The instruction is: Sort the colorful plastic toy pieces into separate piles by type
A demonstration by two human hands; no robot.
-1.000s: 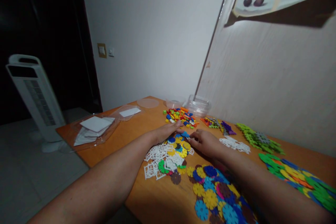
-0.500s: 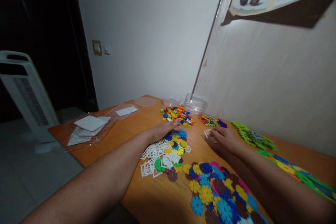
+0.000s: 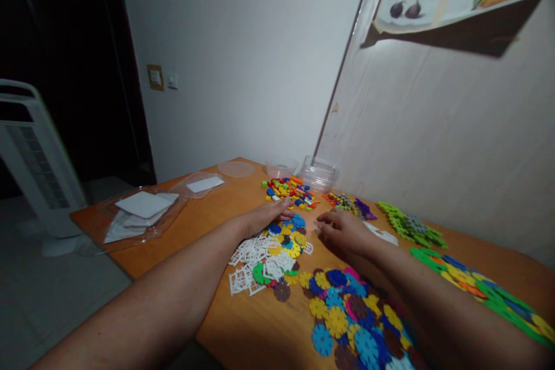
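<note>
On the orange table, my left hand (image 3: 265, 217) rests with fingers spread at the upper left of a mixed heap of white lattice pieces (image 3: 251, 254) and coloured notched discs (image 3: 299, 238). It holds nothing visible. My right hand (image 3: 344, 230) hovers right of that heap, fingers apart and nothing seen in them. Behind its wrist lie some white pieces (image 3: 381, 233). Nearer the front edge spreads a larger pile of blue, yellow, brown and pink discs (image 3: 336, 322), partly hidden by my right forearm.
Small bricks (image 3: 288, 189), clear containers (image 3: 318, 172) and purple pieces (image 3: 364, 208) stand at the back. Green pieces (image 3: 410, 224) and long coloured pieces (image 3: 481, 286) lie on the right. Plastic bags with white sheets (image 3: 145, 208) are at the left.
My right hand has moved left toward the mixed heap, and the white pieces once at its fingertips now lie behind its wrist. The left hand stays beside the heap.
</note>
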